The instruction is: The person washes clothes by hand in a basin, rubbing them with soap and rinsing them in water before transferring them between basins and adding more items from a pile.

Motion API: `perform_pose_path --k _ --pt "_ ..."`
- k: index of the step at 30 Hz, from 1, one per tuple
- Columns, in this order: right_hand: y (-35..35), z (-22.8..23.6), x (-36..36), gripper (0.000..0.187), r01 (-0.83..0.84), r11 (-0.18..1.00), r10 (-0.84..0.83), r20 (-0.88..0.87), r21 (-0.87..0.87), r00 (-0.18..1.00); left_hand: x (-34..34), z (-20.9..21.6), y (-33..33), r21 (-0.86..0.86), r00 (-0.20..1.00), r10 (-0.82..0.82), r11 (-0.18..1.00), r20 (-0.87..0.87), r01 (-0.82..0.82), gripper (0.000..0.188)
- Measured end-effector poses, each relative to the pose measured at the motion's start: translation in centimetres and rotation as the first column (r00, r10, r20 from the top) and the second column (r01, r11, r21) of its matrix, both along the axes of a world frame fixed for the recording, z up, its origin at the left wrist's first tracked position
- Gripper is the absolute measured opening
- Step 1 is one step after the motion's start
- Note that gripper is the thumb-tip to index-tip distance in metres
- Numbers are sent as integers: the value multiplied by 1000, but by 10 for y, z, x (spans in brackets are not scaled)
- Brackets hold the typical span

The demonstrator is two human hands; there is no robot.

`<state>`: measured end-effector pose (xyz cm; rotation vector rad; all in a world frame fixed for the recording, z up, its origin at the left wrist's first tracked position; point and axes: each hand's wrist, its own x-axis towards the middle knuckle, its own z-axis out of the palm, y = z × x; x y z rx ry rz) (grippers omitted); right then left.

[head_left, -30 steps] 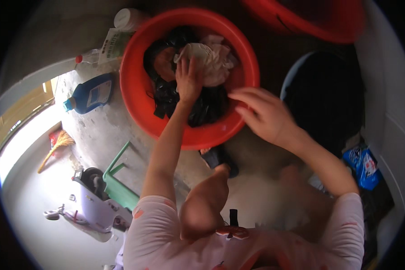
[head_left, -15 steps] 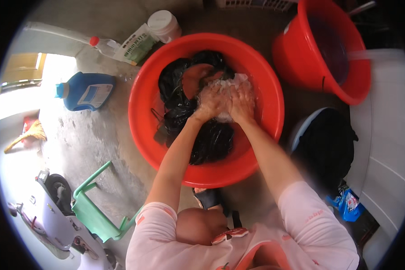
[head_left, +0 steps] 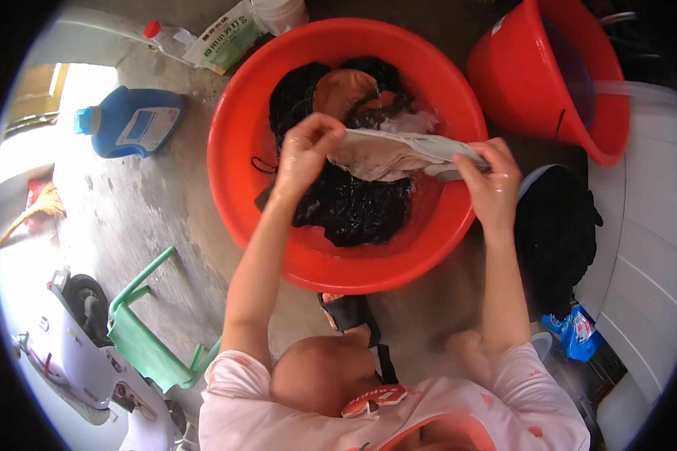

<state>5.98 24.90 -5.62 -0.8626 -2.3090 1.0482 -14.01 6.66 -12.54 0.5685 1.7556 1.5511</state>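
Observation:
A wet, pale garment (head_left: pixel 387 154) is stretched between my two hands above a big red basin (head_left: pixel 338 279). My left hand (head_left: pixel 306 150) pinches its left end between thumb and fingers. At the other end, my right hand (head_left: pixel 493 180) grips the edge of the cloth near the basin's right rim. The garment's lower part sags towards the water. Soaked black clothes (head_left: pixel 357 207) lie in the basin, below and behind the cloth. A brownish-orange patch (head_left: pixel 344 92) shows among them, its kind unclear.
A red bucket (head_left: pixel 519 83) stands at the far right, and black cloth (head_left: pixel 557 233) fills a container at right. On the left are a blue detergent jug (head_left: pixel 139 124), a green plastic chair (head_left: pixel 147 338) and a white scooter (head_left: pixel 71 353). A white tub (head_left: pixel 280 13) stands behind the basin.
My hands, earlier together pressing the pale cloth down in the water, have risen and spread apart. The cloth is now lifted and stretched between them. The view has shifted slightly.

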Motion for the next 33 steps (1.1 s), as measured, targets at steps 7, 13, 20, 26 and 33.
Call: perform_pose_path --k 7,13,20,26,33 --pt "1 -7 1 12 128 989 -129 7 80 992 13 49 18 90 967 71 995 -245 -51 6" --pt "-34 -89 -11 36 -104 990 73 286 93 955 49 -62 34 -286 556 -306 950 -772 126 38" --pt "-30 -30 49 27 -99 995 96 86 24 992 63 -119 40 -584 132 -576 812 -806 -19 57" --pt "16 17 138 12 323 897 -275 -189 302 943 34 -111 57 -434 448 -427 896 -786 93 43" --pt "106 96 299 11 291 738 -389 30 609 921 20 -117 51 -379 753 -379 907 -538 185 36"
